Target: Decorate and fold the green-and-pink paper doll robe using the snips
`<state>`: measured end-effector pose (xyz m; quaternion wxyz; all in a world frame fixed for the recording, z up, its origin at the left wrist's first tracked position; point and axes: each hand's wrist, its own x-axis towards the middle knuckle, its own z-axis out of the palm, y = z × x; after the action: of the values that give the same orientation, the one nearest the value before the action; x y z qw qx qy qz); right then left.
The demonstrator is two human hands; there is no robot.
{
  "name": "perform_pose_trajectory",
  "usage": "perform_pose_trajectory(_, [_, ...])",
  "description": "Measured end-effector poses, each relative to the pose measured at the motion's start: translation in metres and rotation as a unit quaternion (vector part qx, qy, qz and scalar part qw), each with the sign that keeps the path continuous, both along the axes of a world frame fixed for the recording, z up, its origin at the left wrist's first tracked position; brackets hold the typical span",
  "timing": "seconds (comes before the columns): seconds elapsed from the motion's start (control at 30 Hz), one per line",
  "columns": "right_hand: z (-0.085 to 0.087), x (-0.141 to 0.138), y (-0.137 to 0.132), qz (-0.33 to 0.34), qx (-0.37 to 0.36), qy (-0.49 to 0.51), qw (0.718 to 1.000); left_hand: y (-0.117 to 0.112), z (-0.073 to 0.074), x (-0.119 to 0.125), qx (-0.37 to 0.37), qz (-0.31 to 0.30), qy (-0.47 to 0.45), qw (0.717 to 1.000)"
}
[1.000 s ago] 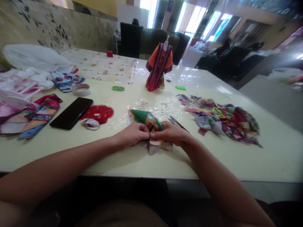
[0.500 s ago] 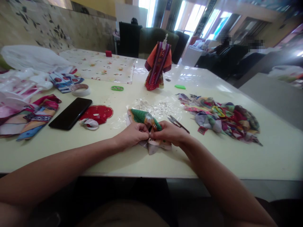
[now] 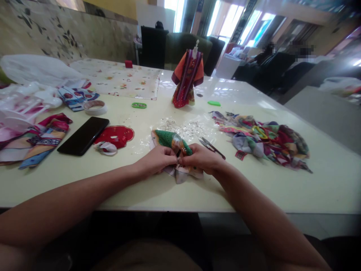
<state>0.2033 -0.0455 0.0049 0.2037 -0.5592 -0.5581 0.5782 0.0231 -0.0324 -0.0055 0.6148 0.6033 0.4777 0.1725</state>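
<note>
A small piece of printed fabric, green with pale and orange parts, lies gathered at the table's front middle. My left hand pinches it from the left, thumb and forefinger pressed together. From the other side my right hand grips the same cloth, its fingertips almost touching the left ones. Whether a needle or thread sits between the fingertips is too small to tell. Just right of my right hand lie thread snips. Behind the cloth, tiny shiny beads are scattered on a clear plastic sheet.
A doll-sized robe on a stand rises at the back. A heap of fabric scraps lies right. Leftward are a black phone, red cloth, a tape roll and white plastic parts. Green cases lie farther back.
Both hands stay on the cloth in nearly the same place. The left fingers have shifted very slightly at the pinch; the view has moved a touch.
</note>
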Motion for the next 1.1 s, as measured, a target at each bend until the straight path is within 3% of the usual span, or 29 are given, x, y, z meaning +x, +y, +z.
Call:
perform_pose_trajectory(0.3, [0.0034, -0.0047, -0.0025, -0.040, -0.001, -0.002, 0.999, -0.0015, 0.0031, -0.0021, 0.082, -0.013, 0.031, 0.996])
perform_pose_trajectory(0.57, [0.0023, -0.0052, -0.0030, -0.030, 0.002, -0.012, 0.999, 0.0011, -0.0027, -0.0033, 0.134, -0.017, 0.031, 0.990])
perform_pose_trajectory(1.1, [-0.0016, -0.0035, -0.0012, -0.036, 0.001, 0.012, 0.999, 0.0036, -0.0018, -0.0019, -0.008, 0.000, -0.023, 1.000])
